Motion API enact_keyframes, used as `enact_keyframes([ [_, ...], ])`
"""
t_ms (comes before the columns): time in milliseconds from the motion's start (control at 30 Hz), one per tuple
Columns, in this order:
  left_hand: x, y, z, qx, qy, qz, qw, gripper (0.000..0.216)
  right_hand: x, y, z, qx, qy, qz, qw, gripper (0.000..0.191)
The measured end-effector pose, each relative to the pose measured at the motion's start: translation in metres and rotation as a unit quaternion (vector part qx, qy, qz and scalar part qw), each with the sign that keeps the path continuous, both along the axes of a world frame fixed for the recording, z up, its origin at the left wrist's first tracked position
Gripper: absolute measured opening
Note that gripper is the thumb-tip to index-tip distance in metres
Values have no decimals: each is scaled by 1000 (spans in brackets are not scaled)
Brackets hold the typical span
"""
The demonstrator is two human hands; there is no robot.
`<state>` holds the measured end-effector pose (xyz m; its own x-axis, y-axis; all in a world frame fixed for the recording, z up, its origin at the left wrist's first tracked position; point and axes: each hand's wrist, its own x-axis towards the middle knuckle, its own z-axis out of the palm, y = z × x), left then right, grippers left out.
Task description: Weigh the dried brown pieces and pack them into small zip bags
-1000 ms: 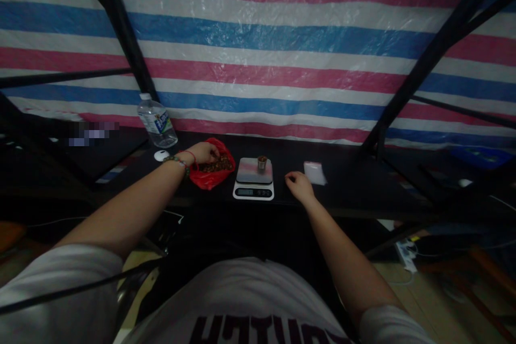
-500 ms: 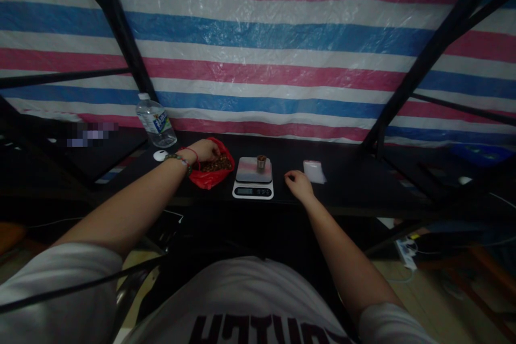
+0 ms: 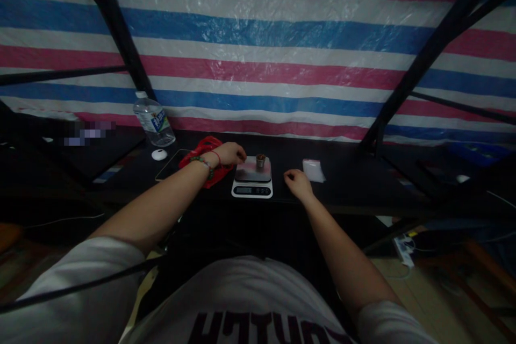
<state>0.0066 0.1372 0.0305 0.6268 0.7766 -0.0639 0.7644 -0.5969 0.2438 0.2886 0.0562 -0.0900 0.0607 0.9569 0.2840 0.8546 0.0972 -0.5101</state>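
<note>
My left hand [image 3: 234,153] is over the left side of a white kitchen scale [image 3: 252,191], fingers pinched together. Whatever they hold is too small to make out. On the scale's metal plate stands a small metal cup [image 3: 260,162], filled with brown pieces. A red plastic bag [image 3: 217,176] lies left of the scale, partly under my left wrist; my hand and forearm hide its contents. My right hand [image 3: 297,183] rests on the table right of the scale, its fingers curled and nothing visible in them. Beside it lies a stack of clear zip bags [image 3: 313,171].
A large clear plastic bottle [image 3: 155,122] stands at the back left. Near it are a white rounded object [image 3: 159,155] and a dark flat device [image 3: 172,165], partly under my forearm. Black frame bars [image 3: 121,32] slant up on both sides before a striped plastic sheet [image 3: 262,64].
My left hand has come out of the red bag and moved right, to the scale's edge near the cup. The dark flat device now shows. My right hand has stayed in place.
</note>
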Motion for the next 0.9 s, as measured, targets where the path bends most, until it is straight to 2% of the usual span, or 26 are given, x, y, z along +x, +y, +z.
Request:
enact_keyframes([
  [133,26,-1,-17,-3,1,-4,1000,31,-1,-1,2,2,1,7,1000,20],
  [300,31,-2,-29,-10,-10,1,1000,31,-2,-1,2,-2,-2,1,1000,19],
  [467,30,2,-34,-12,-45,54,997,54,-1,0,1,-2,-1,2,1000,18],
  [633,28,4,-37,-48,-103,63,992,69,-1,-1,3,3,1,3,1000,19],
  [733,25,4,-35,-59,-113,74,989,68,-2,-2,4,2,-3,2,1000,19],
  [900,20,2,-33,-19,-122,74,990,54,-2,-2,4,5,-10,-1,1000,18],
])
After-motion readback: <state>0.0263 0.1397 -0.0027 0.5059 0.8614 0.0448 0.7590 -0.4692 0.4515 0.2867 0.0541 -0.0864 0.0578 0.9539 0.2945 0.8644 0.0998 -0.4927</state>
